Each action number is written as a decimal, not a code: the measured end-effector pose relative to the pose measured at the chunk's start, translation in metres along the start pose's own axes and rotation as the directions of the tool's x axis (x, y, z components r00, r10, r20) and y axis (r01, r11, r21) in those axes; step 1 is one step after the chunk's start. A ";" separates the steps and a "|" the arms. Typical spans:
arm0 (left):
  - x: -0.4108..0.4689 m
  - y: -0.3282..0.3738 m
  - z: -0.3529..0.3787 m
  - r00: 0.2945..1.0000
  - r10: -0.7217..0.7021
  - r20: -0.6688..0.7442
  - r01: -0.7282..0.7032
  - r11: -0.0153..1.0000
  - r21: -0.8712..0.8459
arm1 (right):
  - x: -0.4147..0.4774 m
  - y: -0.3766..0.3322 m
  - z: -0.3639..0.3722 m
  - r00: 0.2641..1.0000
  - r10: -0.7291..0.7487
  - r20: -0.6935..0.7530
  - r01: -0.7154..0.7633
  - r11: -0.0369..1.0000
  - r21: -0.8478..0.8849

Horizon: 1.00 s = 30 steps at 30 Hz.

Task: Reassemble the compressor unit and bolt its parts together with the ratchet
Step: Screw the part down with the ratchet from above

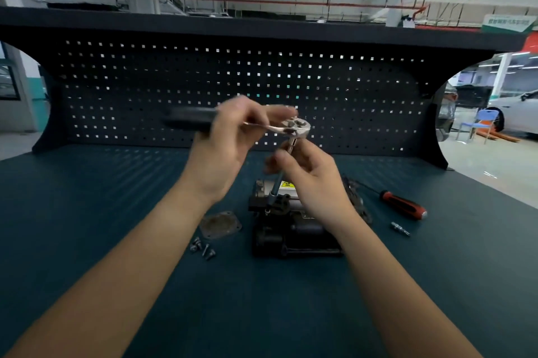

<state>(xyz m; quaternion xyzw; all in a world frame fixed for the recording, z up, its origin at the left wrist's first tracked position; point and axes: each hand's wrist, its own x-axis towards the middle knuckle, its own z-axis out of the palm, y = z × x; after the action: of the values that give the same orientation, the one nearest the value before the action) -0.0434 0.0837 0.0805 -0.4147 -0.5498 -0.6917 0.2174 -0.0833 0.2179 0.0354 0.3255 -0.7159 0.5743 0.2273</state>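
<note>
Left hand [224, 151] round ratchet handle [189, 122], right hand [311, 180] round extension [275, 188]; bolts [202, 248], screwdriver [401, 206] beside compressor [297, 235].

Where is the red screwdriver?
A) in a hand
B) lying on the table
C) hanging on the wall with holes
B: the screwdriver lies flat on the table, to the right of the compressor.

**Bright metal, matt surface**

The ratchet [297, 126] head above the right hand [314, 183] is polished metal; its handle in the left hand [224, 151] looks matt black. The extension bar [278, 183] is smooth steel. Below both hands the compressor unit [291, 232] is dull and dark. The bolts [203, 248] gleam; the surface [116, 212] is matt.
</note>
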 end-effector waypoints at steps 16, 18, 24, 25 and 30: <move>-0.005 0.000 0.018 0.981 0.082 -0.178 -0.062 0.991 0.119 | -0.010 0.000 0.008 0.966 -0.194 -0.173 0.150 0.959 -0.239; 0.012 -0.002 -0.002 0.912 -0.265 -0.312 0.156 0.930 -0.333 | -0.012 -0.004 0.005 0.995 -0.096 -0.031 0.091 0.985 -0.148; 0.036 -0.009 -0.008 0.792 -0.455 -0.407 0.216 0.832 -0.511 | -0.005 -0.006 0.011 0.983 -0.138 0.124 0.169 0.938 -0.302; 0.030 -0.006 -0.003 0.833 -0.376 -0.406 0.182 0.879 -0.441 | -0.006 -0.005 0.011 0.981 -0.181 0.070 0.195 0.922 -0.336; -0.022 -0.014 0.022 0.939 0.337 -0.064 -0.266 0.831 0.488 | -0.009 0.000 0.020 0.941 -0.311 -0.136 0.219 0.862 -0.457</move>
<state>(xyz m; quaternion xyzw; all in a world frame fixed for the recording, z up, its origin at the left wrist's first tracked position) -0.0337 0.1049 0.0556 -0.3785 -0.6115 -0.5222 0.4582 -0.0763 0.2003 0.0241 0.3015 -0.7467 0.3933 0.4437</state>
